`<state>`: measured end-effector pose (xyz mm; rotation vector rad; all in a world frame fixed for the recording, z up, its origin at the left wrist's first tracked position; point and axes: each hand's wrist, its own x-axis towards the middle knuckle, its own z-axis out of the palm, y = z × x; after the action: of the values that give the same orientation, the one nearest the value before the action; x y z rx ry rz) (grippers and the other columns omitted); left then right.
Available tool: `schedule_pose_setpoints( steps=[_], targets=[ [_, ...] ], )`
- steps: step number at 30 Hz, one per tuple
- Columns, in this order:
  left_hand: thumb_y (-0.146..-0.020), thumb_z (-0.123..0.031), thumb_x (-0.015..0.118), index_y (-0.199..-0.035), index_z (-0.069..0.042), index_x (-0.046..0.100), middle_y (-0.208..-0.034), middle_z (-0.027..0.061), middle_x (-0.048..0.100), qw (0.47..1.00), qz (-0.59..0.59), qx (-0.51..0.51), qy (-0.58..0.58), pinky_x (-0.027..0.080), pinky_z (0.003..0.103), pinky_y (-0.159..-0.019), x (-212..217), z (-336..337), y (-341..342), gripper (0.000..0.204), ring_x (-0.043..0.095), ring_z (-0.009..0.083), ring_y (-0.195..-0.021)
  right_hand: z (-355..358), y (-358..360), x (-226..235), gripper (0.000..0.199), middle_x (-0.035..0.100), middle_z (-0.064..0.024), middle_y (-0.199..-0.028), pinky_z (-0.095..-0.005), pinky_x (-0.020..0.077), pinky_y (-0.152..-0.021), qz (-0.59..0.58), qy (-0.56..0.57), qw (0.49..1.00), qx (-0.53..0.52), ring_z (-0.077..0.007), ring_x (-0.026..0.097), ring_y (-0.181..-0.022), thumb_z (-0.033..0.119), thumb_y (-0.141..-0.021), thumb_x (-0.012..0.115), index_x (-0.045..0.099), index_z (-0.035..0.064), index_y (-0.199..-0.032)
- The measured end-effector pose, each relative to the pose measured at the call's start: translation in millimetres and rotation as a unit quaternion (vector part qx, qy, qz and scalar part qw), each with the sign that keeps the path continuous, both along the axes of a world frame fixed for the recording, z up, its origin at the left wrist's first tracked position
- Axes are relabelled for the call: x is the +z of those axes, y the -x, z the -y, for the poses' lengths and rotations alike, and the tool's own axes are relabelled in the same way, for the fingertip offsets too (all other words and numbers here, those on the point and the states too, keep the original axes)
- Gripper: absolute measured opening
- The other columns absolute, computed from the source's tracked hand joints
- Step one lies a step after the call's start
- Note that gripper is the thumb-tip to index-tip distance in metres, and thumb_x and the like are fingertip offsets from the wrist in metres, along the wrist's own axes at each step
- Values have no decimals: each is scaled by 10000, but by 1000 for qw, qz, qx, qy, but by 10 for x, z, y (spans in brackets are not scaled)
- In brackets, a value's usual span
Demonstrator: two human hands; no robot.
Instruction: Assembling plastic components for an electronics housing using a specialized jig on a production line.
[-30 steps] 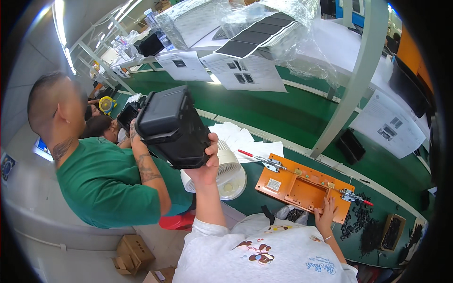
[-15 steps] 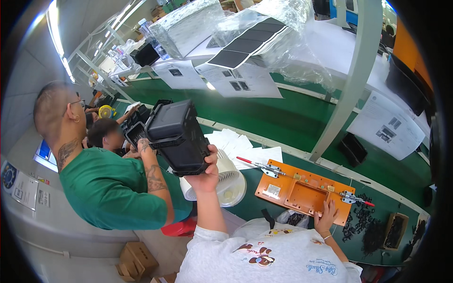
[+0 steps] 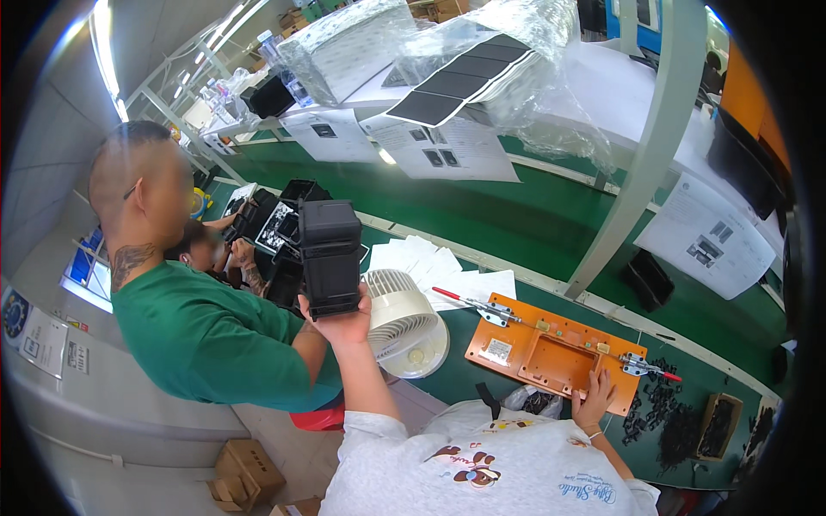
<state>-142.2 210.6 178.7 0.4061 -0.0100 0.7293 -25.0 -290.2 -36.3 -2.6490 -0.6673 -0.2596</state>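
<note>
With my left arm stretched out to the left, my left hand (image 3: 346,322) grips a black plastic case (image 3: 331,279) from below, thumb on one side and fingers on the other. The case is held upright in the air, next to a white fan (image 3: 397,311). My right hand (image 3: 595,397) lies with its fingers stretched over the lower right edge of an orange fixture plate (image 3: 508,353). That plate has a rectangular recess and two metal toggle clamps with red handles, one clamp (image 3: 499,315) on its left and another clamp (image 3: 638,364) on its right. The recess holds nothing.
A co-worker in a green shirt (image 3: 215,335) stands close on my left, beside more black cases (image 3: 280,228). White papers (image 3: 417,258) lie behind the fan. Small black parts (image 3: 641,408) and a cardboard box (image 3: 721,423) are at right. A metal post (image 3: 632,155) rises behind the fixture.
My left hand has moved left and slightly down with the case, which has turned more upright. The co-worker's head and arm have shifted; that arm is lower. My right hand stays on the fixture.
</note>
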Motion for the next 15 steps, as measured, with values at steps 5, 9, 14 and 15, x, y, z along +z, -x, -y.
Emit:
schedule_pose_setpoints(
  steps=[5, 9, 14, 15],
  targets=[
    [-716, -609, 562, -1275, -43, 454, -1129, 246, 510, 995, 72, -59, 21, 461, 371, -575, -30, -28, -5, 803, 552, 339, -859, 13, -3, -40, 583, 329, -200, -1403, -551, 78, -1065, -6, 1, 1000, -7, -346, 226, -1352, 307, -793, 582, 411, 74, -1299],
    [-709, -589, 586, -1284, -17, 429, -1111, 257, 508, 996, 64, -49, 38, 467, 371, -571, -44, -31, 19, 827, 553, 347, -853, 26, -11, -51, 587, 330, -200, -1401, -552, 80, -1066, 9, -8, 1000, 2, -346, 226, -1352, 303, -791, 587, 407, 76, -1302],
    [-709, -583, 587, -1271, -2, 430, -1080, 266, 514, 995, 67, -61, 43, 469, 363, -554, 39, 64, -16, 824, 562, 363, -818, 46, -8, -62, 598, 327, -196, -1404, -555, 84, -1065, 7, 7, 1000, -6, -346, 225, -1353, 320, -792, 590, 404, 76, -1305],
    [-709, -583, 587, -1271, -2, 430, -1080, 266, 514, 995, 67, -61, 43, 469, 363, -554, 31, 60, -9, 824, 562, 363, -818, 47, -10, -66, 598, 327, -196, -1404, -555, 84, -1065, 7, 8, 1000, -7, -346, 225, -1353, 320, -792, 590, 404, 76, -1305]
  ],
)
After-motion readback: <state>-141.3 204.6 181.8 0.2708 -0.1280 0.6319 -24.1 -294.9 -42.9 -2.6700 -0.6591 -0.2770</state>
